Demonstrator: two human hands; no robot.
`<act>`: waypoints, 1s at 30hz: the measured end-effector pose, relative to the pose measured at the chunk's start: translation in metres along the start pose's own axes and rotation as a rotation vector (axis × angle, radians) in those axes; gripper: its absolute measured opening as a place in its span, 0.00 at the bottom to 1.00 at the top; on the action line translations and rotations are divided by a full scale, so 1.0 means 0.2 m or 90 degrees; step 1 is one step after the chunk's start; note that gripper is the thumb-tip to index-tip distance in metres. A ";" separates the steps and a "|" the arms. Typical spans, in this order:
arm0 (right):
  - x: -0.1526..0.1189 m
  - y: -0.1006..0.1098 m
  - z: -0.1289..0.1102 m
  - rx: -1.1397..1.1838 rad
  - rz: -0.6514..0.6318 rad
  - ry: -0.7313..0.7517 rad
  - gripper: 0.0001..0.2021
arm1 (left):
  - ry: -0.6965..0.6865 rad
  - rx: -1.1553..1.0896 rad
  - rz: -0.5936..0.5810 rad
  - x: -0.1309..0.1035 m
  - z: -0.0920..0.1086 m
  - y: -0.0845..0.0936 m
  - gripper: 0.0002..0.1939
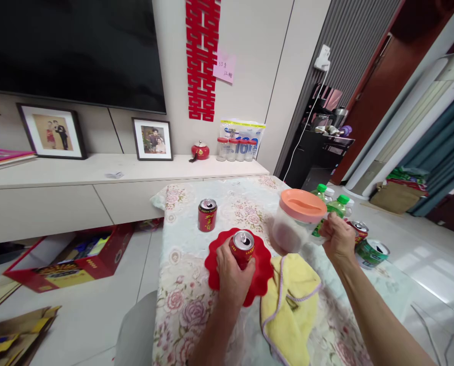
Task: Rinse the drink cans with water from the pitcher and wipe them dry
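Observation:
My left hand (234,277) is wrapped round an opened red drink can (243,247), which stands upright over a red scalloped mat (263,269). My right hand (338,235) grips the handle of a clear plastic pitcher (288,231) with an orange lid (303,203). The pitcher is a little blurred, and whether its base touches the table I cannot tell. A second red can (207,215), also opened, stands behind the mat. Between my forearms lies a crumpled yellow cloth (291,310) with a purple edge, touching the mat's right side.
Green-capped bottles (340,203), another red can (359,231) and a green can (372,253) stand at the right of the flowered tablecloth (186,310). Beyond the table, a white cabinet (146,170) bears photo frames and lidded jars (232,151). A red box (74,259) sits on the floor.

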State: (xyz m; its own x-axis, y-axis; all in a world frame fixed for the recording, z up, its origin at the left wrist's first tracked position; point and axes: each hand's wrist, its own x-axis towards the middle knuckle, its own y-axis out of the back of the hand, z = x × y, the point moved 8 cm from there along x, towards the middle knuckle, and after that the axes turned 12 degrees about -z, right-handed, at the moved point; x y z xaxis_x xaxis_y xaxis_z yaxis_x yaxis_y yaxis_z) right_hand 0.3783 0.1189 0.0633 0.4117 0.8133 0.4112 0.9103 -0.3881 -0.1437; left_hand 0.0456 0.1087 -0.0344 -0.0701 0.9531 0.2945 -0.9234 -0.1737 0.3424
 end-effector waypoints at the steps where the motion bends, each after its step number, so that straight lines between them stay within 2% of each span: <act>1: 0.01 0.01 -0.02 -0.003 0.000 0.001 0.32 | 0.005 0.002 -0.001 0.00 0.00 0.00 0.33; 8: 0.08 0.05 -0.23 -0.053 -0.003 -0.001 0.28 | 0.001 -0.048 0.002 0.00 -0.03 0.00 0.35; 13: 0.11 0.03 -0.37 -0.090 -0.031 -0.006 0.28 | 0.001 -0.051 -0.001 0.00 -0.03 0.00 0.32; 18: 0.13 -0.03 -0.45 -0.133 -0.088 -0.012 0.31 | 0.024 -0.039 -0.009 0.00 -0.01 0.02 0.34; 23: 0.11 -0.10 -0.49 -0.192 -0.160 -0.025 0.28 | 0.048 -0.031 -0.015 -0.01 0.00 0.03 0.33; 30: 0.06 -0.26 -0.58 -0.428 -0.299 0.024 0.31 | 0.033 -0.022 0.001 -0.01 0.00 0.02 0.35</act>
State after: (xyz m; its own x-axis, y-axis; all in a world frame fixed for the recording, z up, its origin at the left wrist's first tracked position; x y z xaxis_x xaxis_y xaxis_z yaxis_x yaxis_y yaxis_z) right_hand 0.3306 0.0982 0.1806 -0.0189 0.9453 0.3258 0.7622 -0.1973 0.6165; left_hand 0.0430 0.1054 -0.0340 -0.0901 0.9646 0.2477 -0.9359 -0.1671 0.3101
